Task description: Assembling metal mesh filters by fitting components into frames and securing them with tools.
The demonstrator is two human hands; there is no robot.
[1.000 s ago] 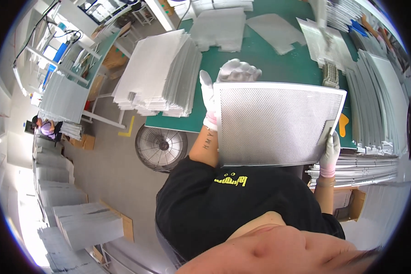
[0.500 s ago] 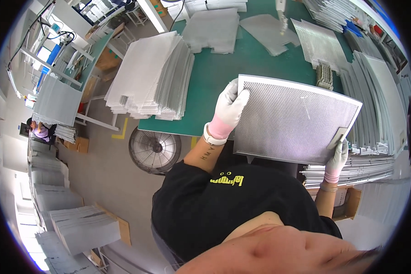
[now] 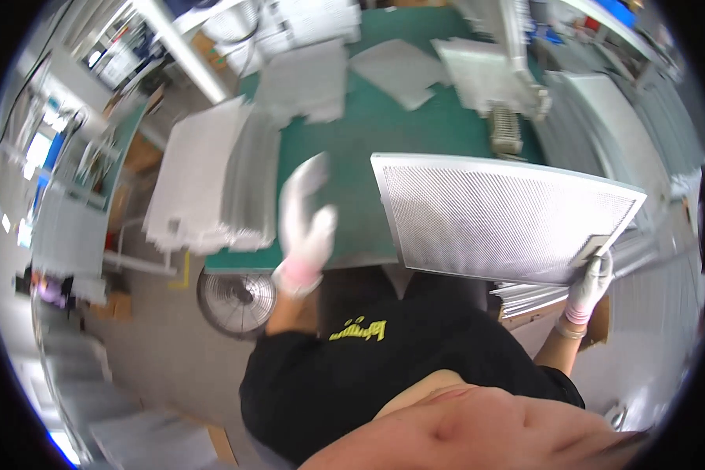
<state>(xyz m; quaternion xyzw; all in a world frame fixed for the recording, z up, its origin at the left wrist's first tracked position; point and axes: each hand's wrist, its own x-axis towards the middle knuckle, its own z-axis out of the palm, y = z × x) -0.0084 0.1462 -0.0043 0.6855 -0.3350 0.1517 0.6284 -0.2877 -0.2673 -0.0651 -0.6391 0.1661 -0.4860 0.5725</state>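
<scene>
A framed metal mesh panel (image 3: 493,215), rectangular and silvery, is tilted in front of me above the table's near edge. My right hand (image 3: 592,283), in a white glove with a pink cuff, grips its lower right corner, where a small tab (image 3: 591,249) sits. My left hand (image 3: 305,223), gloved the same way, is off the panel. Its thumb and fingers are apart with nothing between them, though motion smears them somewhat. A thick stack of mesh sheets (image 3: 200,172) stands left of that hand on the green table (image 3: 337,149).
Loose mesh sheets (image 3: 403,70) lie towards the back of the table. A ribbed pale block (image 3: 505,129) stands behind the panel. More panels (image 3: 587,133) are stacked on the right. On the floor at left stands a round fan (image 3: 239,301). A person (image 3: 51,290) is far left.
My left hand has let go of the panel's left edge and moved left, opening. The right hand still holds the panel, which now tilts differently. The whole view has shifted.
</scene>
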